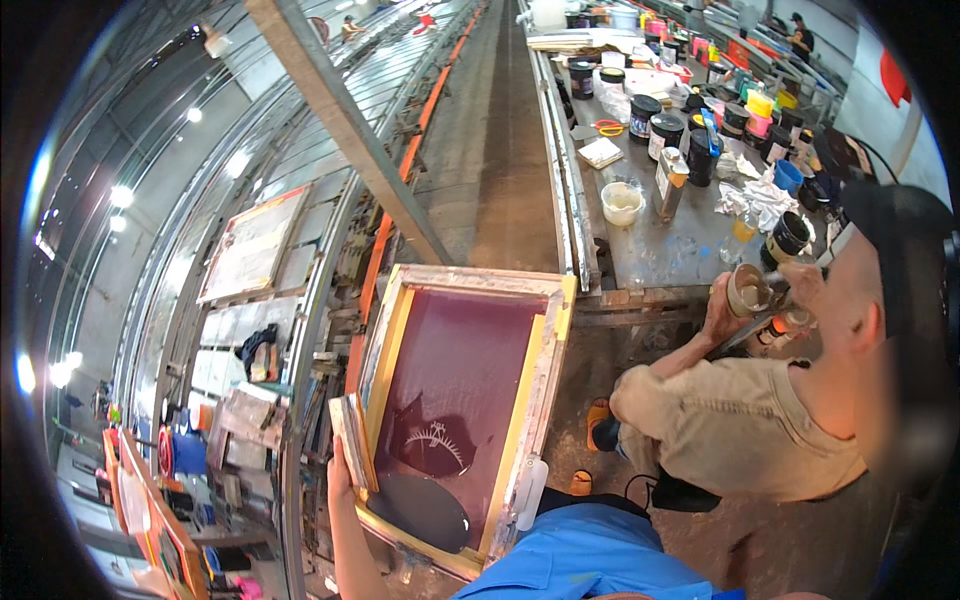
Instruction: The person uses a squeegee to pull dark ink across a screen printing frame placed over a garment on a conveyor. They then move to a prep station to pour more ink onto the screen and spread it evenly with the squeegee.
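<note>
A screen printing frame [553,330] leans in front of me, its wooden rim edged with yellow tape and its mesh [455,350] dark maroon. Low on the mesh is a pale curved motif [437,443] inside a darker patch. Beneath that, a rounded dark grey pool of what looks like ink [420,508] spreads near the bottom rim. My left hand [342,472] is closed round a wood-handled squeegee [352,440] at the frame's lower left side; its fingers are partly hidden. My right hand does not show. A white rounded piece [533,495] sits against the frame's lower right edge.
On the right, a person in a tan shirt [740,420] bends over a cup [748,290], holding it. Behind them a long table [640,250] carries ink jars, a white tub [622,203] and rags. Long printing tables run left, with another frame [255,240] and a slanting metal post [350,125].
</note>
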`<state>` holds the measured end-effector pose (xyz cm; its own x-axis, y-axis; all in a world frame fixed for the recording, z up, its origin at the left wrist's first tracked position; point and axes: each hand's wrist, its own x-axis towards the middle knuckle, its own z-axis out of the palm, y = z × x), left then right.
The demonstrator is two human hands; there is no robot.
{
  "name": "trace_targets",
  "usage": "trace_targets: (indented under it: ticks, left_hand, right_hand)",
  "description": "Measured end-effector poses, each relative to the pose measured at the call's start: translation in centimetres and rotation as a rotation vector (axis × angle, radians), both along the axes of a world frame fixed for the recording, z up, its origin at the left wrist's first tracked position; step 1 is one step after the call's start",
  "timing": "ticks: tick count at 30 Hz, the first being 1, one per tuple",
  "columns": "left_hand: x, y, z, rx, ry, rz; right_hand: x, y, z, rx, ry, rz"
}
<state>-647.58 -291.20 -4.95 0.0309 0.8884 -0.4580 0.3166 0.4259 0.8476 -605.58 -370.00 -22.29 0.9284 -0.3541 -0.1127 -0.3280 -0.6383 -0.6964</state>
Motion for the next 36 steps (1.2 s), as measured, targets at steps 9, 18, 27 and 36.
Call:
trace_targets:
  ticks: [9,18,27,36]
  left_hand:
    - [17.5,26.7,2.0,0.052,-0.031,-0.3]
    - [35.1,40.8,3.8,-0.022,-0.018,-0.531]
    - [58.3,55.9,7.0,-0.116,-0.18,-0.71]
    - [69.9,63.0,7.0,-0.072,-0.385,-0.533]
  right_hand:
    - [-6.7,40.2,11.3,0.388,0.699,0.624]
    - [3.9,73.3,20.1,1.297,0.677,0.963]
    - [29.4,88.1,22.7,1.153,0.317,0.67]
    - [51.2,103.2,24.5,1.302,0.254,0.532]
